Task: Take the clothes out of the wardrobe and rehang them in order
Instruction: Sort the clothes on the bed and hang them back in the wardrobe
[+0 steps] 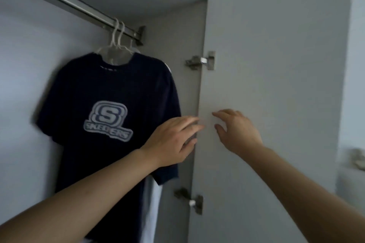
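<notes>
Reaching in from the foreground, your two bare forearms lead the eye into the wardrobe; your left hand (pixel 173 140) hovers in front of the right sleeve of the navy T-shirt (pixel 110 116), its fingers loosely spread and grasping nothing, while your right hand (pixel 237 130) hangs just before the inner face of the open door (pixel 276 85), fingers relaxed and slightly curled, likewise empty; whether either hand touches cloth or panel, you cannot tell through the blur.

To do this step well, go for the hanger rather than the fabric; lift the hook of the front white hanger (pixel 116 45) clear of the rail (pixel 69 4) with one hand and steady the shirt's shoulder with the other, so the garment does not slide off; mind that several hangers crowd together at that end, so separate the front hook before lifting.

Farther in, the navy T-shirt hangs at the right end of the rail, close to the side wall; a pale garment (pixel 154 203) shows behind and below it; two metal hinges, the upper hinge (pixel 201 61) and the lower hinge (pixel 189 201), join door to carcass; the back wall (pixel 29 65) is plain pale grey, and a shelf edge runs above.
</notes>
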